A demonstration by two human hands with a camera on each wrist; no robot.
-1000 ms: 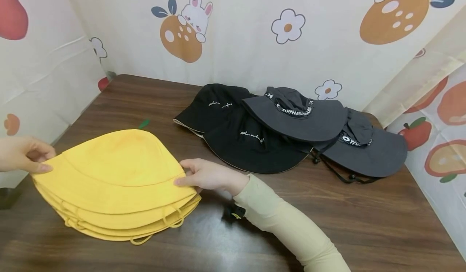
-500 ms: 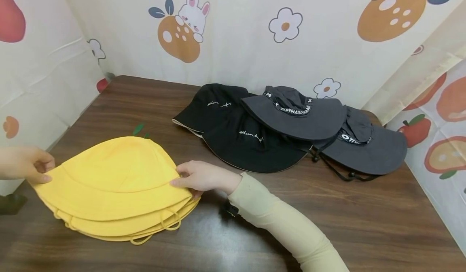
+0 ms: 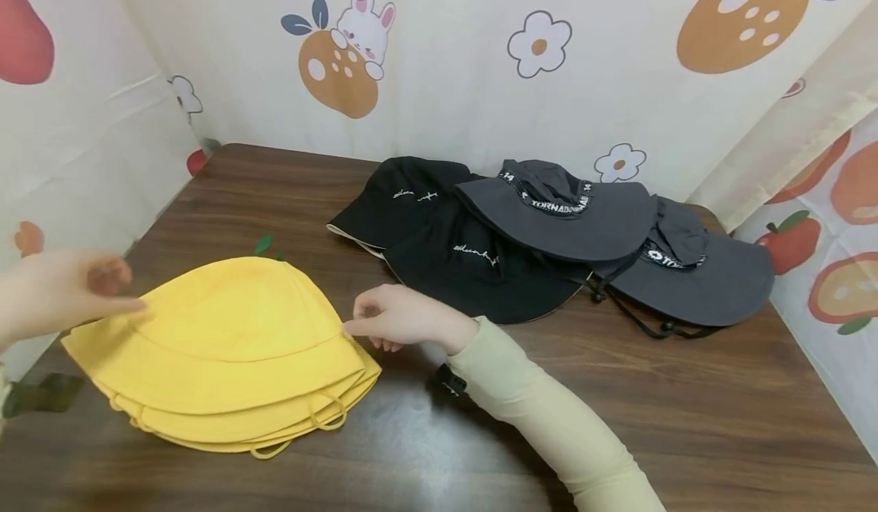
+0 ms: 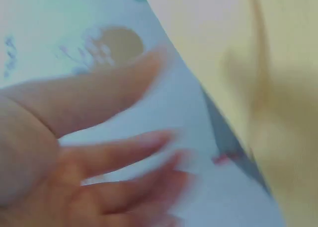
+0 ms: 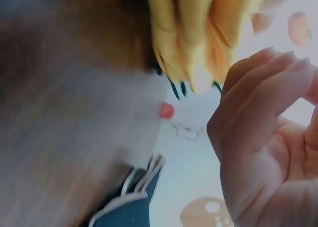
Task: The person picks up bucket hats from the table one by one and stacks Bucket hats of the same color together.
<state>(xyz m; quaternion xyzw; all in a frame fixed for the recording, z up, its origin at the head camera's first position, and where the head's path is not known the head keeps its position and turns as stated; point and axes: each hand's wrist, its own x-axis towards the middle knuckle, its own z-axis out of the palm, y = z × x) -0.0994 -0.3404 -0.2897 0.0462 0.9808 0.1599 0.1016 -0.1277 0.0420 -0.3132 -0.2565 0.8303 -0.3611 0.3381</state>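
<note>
A stack of several yellow bucket hats (image 3: pixel 233 375) lies on the left part of the table, with thin yellow cords hanging from the brims. Over the left end of the top brim is my left hand (image 3: pixel 55 299), blurred, its fingers spread and gripping nothing. The left wrist view has this hand (image 4: pixel 84 187) apart from the yellow cloth (image 4: pixel 293 88). At the stack's right edge is my right hand (image 3: pixel 411 318), its fingers loosely bent. In the right wrist view a gap shows between that hand (image 5: pixel 253 137) and the yellow brims (image 5: pixel 194 33).
Two black bucket hats (image 3: pixel 473 283) with white script lie overlapping at the back of the wooden table (image 3: pixel 617 413). Two dark grey brimmed hats (image 3: pixel 597 226) with black cords lie at their right, one partly over the black ones. A printed curtain (image 3: pixel 453 55) hangs behind.
The top yellow hat has come down onto the stack. Both hands have let go of its brim; the left has moved up and inward, the right slightly away to the right.
</note>
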